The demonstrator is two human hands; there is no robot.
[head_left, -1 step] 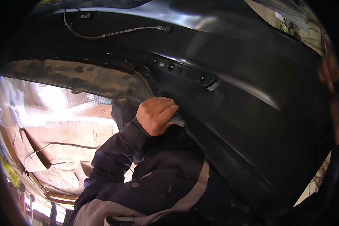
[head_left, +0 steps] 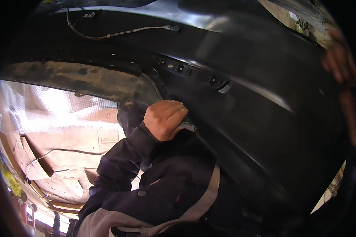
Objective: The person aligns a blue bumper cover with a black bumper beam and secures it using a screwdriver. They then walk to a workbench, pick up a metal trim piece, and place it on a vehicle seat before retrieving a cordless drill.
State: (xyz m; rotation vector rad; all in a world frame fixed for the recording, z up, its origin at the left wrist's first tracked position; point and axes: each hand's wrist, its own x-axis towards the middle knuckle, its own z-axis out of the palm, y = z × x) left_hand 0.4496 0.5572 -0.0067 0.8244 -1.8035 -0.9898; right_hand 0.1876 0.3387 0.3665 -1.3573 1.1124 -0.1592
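Observation:
A large black plastic bumper cover (head_left: 241, 118) fills the middle and right of the view. My left hand (head_left: 165, 119), in a dark jacket sleeve, is closed around its near edge, with the thumb side by a small grey-edged piece. At the right rim my right hand (head_left: 340, 59) is raised beside the cover's far right edge. Its fingers are dark and smeared, so their grip cannot be made out. Beyond the left hand a black slotted bracket (head_left: 190, 72) is fixed to the cover. A wire harness (head_left: 120, 35) with connectors lies along the upper left.
A dusty brown-smeared strip (head_left: 83, 77) of the cover runs along the left. Below it lie bubble wrap (head_left: 55, 106) and flattened cardboard (head_left: 71, 138) in bright light, with a thin cable (head_left: 75, 151) across. My jacket (head_left: 174, 181) fills the lower middle.
My right hand has moved upward and slightly left along the right rim. The left hand keeps its hold on the bumper cover's edge.

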